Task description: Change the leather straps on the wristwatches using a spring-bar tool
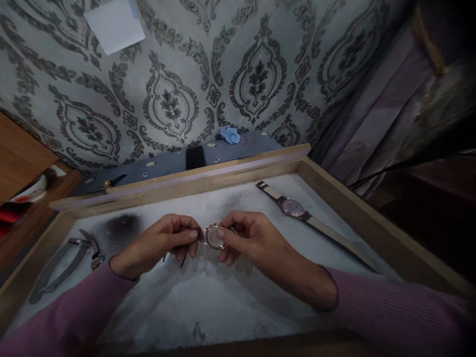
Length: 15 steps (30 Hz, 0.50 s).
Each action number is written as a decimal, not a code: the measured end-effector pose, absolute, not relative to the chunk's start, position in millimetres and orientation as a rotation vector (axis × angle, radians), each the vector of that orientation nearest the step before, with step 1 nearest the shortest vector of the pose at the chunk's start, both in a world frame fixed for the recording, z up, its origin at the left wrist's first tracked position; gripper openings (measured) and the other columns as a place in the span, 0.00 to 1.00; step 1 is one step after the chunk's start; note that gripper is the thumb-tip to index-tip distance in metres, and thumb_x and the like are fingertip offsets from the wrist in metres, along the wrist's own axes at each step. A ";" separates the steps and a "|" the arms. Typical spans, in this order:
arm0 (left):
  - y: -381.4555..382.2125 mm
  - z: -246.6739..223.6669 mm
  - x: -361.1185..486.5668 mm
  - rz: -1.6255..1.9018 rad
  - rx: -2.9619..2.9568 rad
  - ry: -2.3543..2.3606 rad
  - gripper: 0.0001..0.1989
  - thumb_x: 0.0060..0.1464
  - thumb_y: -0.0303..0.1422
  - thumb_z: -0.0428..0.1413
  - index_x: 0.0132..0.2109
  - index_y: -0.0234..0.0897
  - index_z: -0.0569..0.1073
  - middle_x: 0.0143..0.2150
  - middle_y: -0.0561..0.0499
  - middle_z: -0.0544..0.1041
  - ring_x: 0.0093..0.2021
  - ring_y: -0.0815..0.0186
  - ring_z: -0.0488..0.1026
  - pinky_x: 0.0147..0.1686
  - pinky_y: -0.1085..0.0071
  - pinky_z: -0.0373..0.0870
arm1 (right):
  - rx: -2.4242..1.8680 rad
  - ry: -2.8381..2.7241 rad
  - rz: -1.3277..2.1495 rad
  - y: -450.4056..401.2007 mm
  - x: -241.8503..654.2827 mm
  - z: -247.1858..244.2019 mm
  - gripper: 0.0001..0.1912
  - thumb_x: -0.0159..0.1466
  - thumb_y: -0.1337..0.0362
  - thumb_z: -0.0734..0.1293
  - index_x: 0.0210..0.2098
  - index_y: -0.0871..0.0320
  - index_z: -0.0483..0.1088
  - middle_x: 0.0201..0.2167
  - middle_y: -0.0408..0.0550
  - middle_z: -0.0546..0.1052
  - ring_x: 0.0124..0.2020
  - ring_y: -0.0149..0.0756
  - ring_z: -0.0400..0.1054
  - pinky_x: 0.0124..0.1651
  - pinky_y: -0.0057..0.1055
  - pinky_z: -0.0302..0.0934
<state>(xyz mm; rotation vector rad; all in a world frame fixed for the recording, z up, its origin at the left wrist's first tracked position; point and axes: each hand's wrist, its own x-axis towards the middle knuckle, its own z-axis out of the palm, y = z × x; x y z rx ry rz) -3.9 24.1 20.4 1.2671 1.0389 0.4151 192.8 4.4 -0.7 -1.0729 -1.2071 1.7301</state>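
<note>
Over the middle of the tray, my right hand (pixel 240 238) grips a round gold-rimmed watch case (pixel 214 237), thumb lying across its face. At the case's left side, my left hand (pixel 173 238) pinches a dark watch strap (pixel 201 234). Most of the strap is hidden by the fingers, and thin dark ends show below them. Whether strap and case are joined I cannot tell. Right of my hands lies a large wristwatch (pixel 293 207) with a long strap stretched out flat.
A wooden-framed tray (pixel 305 171) with a pale floor surrounds my hands. Grey-handled pliers (pixel 63 267) lie at its left, near a dark smudge (pixel 122 225). Behind the frame are a black phone-like object (pixel 195 157), a crumpled blue cloth (pixel 230 135) and another small watch (pixel 107 184).
</note>
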 end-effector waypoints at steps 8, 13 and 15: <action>19.7 27.1 -0.1 0.459 1.477 1.064 0.13 0.55 0.38 0.56 0.35 0.30 0.73 0.23 0.53 0.72 0.20 0.75 0.61 0.20 0.78 0.56 | -0.966 -1.229 1.683 1.9 192.8 -4.0 0.13 0.55 0.57 0.72 0.25 0.61 0.68 0.17 0.40 0.72 0.19 0.26 0.68 0.22 0.21 0.64; 17.6 29.1 0.4 0.444 1.546 1.050 0.11 0.57 0.36 0.54 0.35 0.30 0.73 0.24 0.52 0.72 0.21 0.74 0.62 0.21 0.78 0.58 | -0.962 -1.281 1.631 -0.8 192.6 -5.4 0.13 0.57 0.56 0.70 0.27 0.61 0.69 0.19 0.41 0.72 0.20 0.26 0.69 0.23 0.22 0.65; 17.4 29.8 0.6 0.442 1.550 1.048 0.11 0.57 0.36 0.53 0.36 0.30 0.74 0.24 0.52 0.72 0.21 0.74 0.62 0.21 0.78 0.59 | -0.968 -1.286 1.623 -1.5 192.5 -4.8 0.14 0.57 0.56 0.71 0.27 0.61 0.69 0.19 0.42 0.72 0.20 0.27 0.68 0.23 0.22 0.65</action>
